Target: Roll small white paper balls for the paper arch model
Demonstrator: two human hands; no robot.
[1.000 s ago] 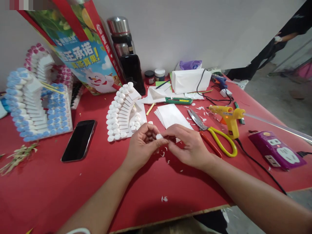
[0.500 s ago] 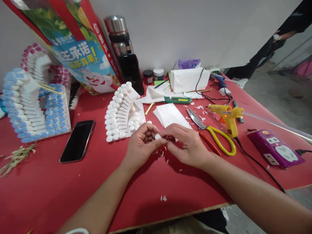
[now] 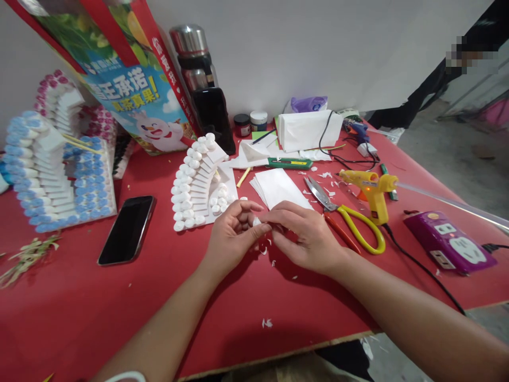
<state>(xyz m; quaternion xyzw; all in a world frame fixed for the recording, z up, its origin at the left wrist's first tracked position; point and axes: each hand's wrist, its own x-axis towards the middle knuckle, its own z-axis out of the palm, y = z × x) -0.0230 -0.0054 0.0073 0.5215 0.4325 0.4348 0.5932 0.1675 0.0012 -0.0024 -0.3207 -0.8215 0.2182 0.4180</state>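
My left hand (image 3: 235, 232) pinches a small white piece (image 3: 256, 220), perhaps paper or foam, between thumb and fingers. My right hand (image 3: 301, 233) meets it from the right, thumb and fingers pressed together at the same piece; its fingertips are partly hidden. Just beyond my left hand stands a white model (image 3: 202, 183) of stacked slats edged with rounded white pieces. Several loose white pieces (image 3: 221, 197) lie on its base. Past my right hand is a stack of white paper (image 3: 280, 188). White scraps (image 3: 263, 251) are scattered on the red table (image 3: 238, 313) below my hands.
Scissors (image 3: 344, 215), a yellow glue gun (image 3: 369, 188) and a purple power strip (image 3: 449, 241) lie at right. A green cutter (image 3: 290, 163) is behind the paper. At left are a phone (image 3: 126, 229) and a blue-white model (image 3: 59, 175); a bag (image 3: 131, 101) and a flask (image 3: 193, 55) stand behind.
My fingers have shifted very slightly around the small white piece. Everything else on the table stays in place.
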